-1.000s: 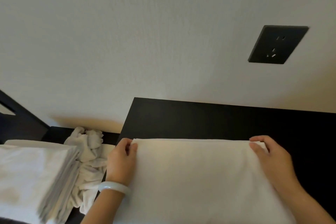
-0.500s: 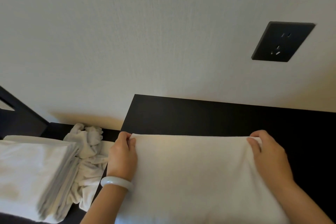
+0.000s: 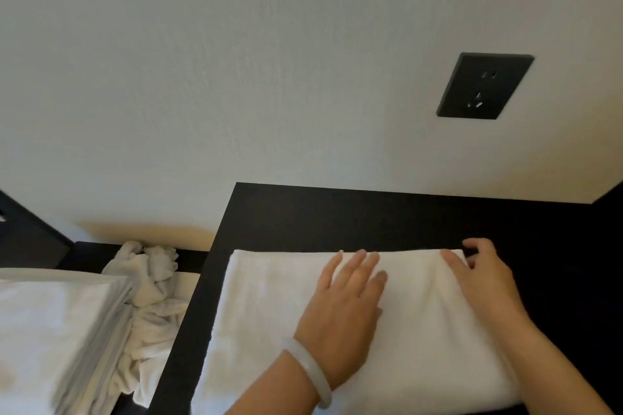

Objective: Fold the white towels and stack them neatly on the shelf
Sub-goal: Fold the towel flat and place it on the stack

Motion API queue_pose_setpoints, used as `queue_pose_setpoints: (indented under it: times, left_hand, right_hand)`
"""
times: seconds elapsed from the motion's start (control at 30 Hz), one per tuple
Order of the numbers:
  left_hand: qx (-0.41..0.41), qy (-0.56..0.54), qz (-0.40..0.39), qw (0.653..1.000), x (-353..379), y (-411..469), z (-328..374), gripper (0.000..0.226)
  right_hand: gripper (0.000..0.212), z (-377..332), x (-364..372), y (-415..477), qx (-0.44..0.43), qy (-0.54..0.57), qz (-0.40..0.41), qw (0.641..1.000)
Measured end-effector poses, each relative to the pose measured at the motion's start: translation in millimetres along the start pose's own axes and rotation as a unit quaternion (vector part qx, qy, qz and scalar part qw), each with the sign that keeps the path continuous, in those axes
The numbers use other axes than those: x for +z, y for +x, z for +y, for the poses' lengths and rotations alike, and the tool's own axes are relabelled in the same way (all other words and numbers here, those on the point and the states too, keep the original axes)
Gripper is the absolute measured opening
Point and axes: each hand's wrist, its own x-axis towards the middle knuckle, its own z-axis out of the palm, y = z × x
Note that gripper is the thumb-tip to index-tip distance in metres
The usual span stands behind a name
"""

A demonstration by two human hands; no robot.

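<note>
Pressing the limp towel (image 3: 269,307), our left hand (image 3: 347,300) lies flat; our right hand (image 3: 485,283) pinches its corner. We'd grip corners.

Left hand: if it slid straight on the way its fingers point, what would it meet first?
The left hand lies flat on the white towel, reaching its far edge. Straight on, it would probably slide off onto the bare dark surface, then meet the wall; nothing else shows between.
</note>
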Motion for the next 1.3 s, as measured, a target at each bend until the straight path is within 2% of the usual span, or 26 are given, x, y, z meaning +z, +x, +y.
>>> queue_pose_setpoints:
  times: [0.07,0.1,0.2,0.27,0.47,0.53,0.6,0.73,0.8,0.87,0.93,1.0,1.1,1.2,1.3]
  left_hand:
    - [0.033,-0.009,-0.118,0.992,15.2,11.1,16.2,0.054]
    - [0.032,0.003,-0.143,0.989,22.5,14.1,17.8,0.057]
    - [0.006,0.044,-0.133,0.99,42.3,17.2,10.1,0.067]
    - [0.005,0.053,-0.127,0.99,45.3,17.1,10.5,0.072]
    - [-0.003,0.066,-0.13,0.989,43.2,16.4,13.4,0.072]
    - [-0.006,0.066,-0.13,0.989,42.8,16.4,14.0,0.071]
    - [-0.003,0.069,-0.13,0.989,42.8,15.9,13.6,0.07]
    - [0.001,0.074,-0.131,0.989,43.7,14.9,12.2,0.061]
    - [0.003,0.073,-0.13,0.989,43.4,14.9,12.7,0.059]
    - [0.007,0.073,-0.137,0.988,43.4,15.0,12.8,0.059]
    - [0.007,0.076,-0.136,0.988,43.8,15.5,13.3,0.06]
    - [0.008,0.077,-0.138,0.987,45.1,16.1,12.8,0.06]
    - [0.005,0.067,-0.135,0.989,44.0,14.7,11.7,0.068]
    - [-0.024,0.068,-0.131,0.989,39.8,11.2,7.3,0.075]
    - [-0.113,0.083,-0.109,0.984,38.0,0.5,-11.1,0.075]
  right_hand:
    - [0.051,8.2,-14.3,-6.0,0.026,0.014,-0.019,0.999]
    - [0.05,13.9,-22.4,-11.3,0.045,0.018,-0.036,0.998]
    - [0.037,33.3,-42.2,-36.2,0.13,0.029,-0.115,0.984]
    - [0.025,48.0,-48.8,-52.8,0.146,0.035,-0.128,0.98]
    - [0.007,59.5,-40.7,-74.1,0.077,0.07,-0.031,0.994]
    - [0.006,57.4,-41.1,-74.7,0.062,0.076,0.025,0.995]
    - [0.009,60.7,-39.7,-78.1,0.051,0.054,0.048,0.996]
    - [0.024,72.6,-30.2,-82.8,0.071,-0.107,-0.001,0.992]
    - [0.037,62.4,-33.6,-80.6,0.025,-0.218,-0.005,0.976]
    - [0.05,47.3,-32.8,-77.4,-0.08,-0.295,0.046,0.951]
    - [0.051,29.6,-19.0,-78.0,-0.196,-0.276,0.055,0.939]
    - [0.055,23.2,5.8,-71.4,-0.268,-0.253,0.005,0.93]
    - [0.069,32.9,33.6,-51.0,-0.294,-0.263,-0.076,0.916]
    - [0.068,39.4,39.0,-41.5,-0.288,-0.275,-0.069,0.915]
    - [0.066,41.4,40.5,-41.8,-0.285,-0.286,-0.064,0.913]
